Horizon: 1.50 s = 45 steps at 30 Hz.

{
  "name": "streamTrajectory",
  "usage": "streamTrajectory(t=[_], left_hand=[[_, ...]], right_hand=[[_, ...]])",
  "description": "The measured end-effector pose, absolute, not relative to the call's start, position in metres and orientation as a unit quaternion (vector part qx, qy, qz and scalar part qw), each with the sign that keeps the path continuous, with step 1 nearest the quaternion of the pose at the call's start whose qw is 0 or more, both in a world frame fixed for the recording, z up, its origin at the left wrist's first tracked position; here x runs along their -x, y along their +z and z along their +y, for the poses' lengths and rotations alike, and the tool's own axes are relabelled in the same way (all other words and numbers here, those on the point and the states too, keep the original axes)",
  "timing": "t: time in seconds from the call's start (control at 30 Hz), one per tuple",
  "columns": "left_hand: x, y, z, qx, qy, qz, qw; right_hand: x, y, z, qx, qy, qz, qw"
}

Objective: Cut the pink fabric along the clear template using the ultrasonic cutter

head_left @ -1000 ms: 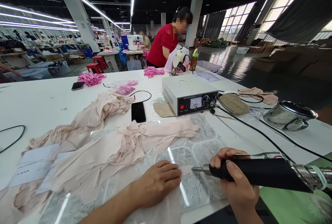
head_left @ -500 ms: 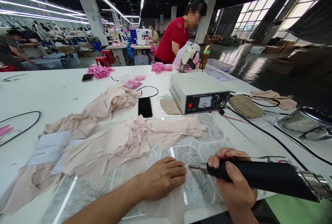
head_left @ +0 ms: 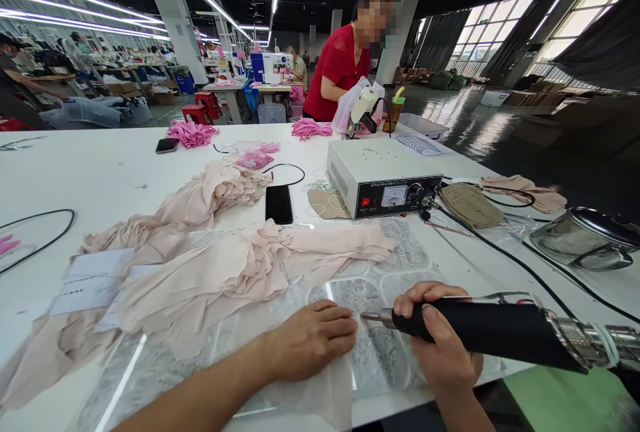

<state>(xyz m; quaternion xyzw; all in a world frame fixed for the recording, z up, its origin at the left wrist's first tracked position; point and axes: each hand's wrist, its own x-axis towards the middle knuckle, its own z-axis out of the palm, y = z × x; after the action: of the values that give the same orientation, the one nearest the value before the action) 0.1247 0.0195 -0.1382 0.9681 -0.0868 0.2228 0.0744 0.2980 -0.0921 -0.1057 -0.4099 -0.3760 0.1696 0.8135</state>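
Note:
My left hand lies palm down with its fingers out flat, on the edge of a thin beige fabric piece. My right hand is wrapped around a black ultrasonic handpiece. Its slim metal tip points left, just short of my left fingertips; whether it touches anything is unclear. Under the fabric is a clear glossy sheet with rounded outlines. A loose stack of beige fabric pieces rests beyond my left hand.
A white control box with a dial stands behind, cabled toward the handpiece. Around it are a phone, brown card, and a lidded glass pot at right. A co-worker in red leans over the table's far side.
The handpiece and my right hand have shifted slightly left. My left hand stays nearly in place. The co-worker has raised their head and torso a little.

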Motion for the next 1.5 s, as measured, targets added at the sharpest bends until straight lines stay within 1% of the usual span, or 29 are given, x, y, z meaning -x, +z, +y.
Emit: streamTrajectory(t=[0.2,0.67,0.87,1.07,1.3,1.4,1.5], left_hand=[[-0.125,-0.136,0.019,-0.969,0.219,-0.090,0.070],[-0.125,-0.135,0.019,-0.969,0.223,-0.088,0.065],[-0.125,-0.133,0.018,-0.968,0.223,-0.090,0.069],[-0.126,-0.132,0.019,-0.966,0.229,-0.094,0.072],[-0.124,-0.131,0.019,-0.968,0.214,-0.089,0.099],[-0.122,-0.124,0.022,-0.966,0.214,-0.087,0.115],[-0.120,-0.106,0.023,-0.968,0.209,-0.060,0.123]], right_hand=[[-0.298,-0.100,-0.103,0.407,0.170,-0.358,0.823],[-0.298,-0.104,-0.107,0.407,0.211,-0.370,0.808],[-0.297,-0.100,-0.107,0.409,0.205,-0.366,0.810],[-0.304,-0.101,-0.109,0.399,0.178,-0.339,0.833],[-0.309,-0.109,-0.105,0.395,0.179,-0.353,0.829],[-0.310,-0.108,-0.105,0.396,0.184,-0.349,0.829],[-0.311,-0.107,-0.108,0.396,0.189,-0.344,0.830]])
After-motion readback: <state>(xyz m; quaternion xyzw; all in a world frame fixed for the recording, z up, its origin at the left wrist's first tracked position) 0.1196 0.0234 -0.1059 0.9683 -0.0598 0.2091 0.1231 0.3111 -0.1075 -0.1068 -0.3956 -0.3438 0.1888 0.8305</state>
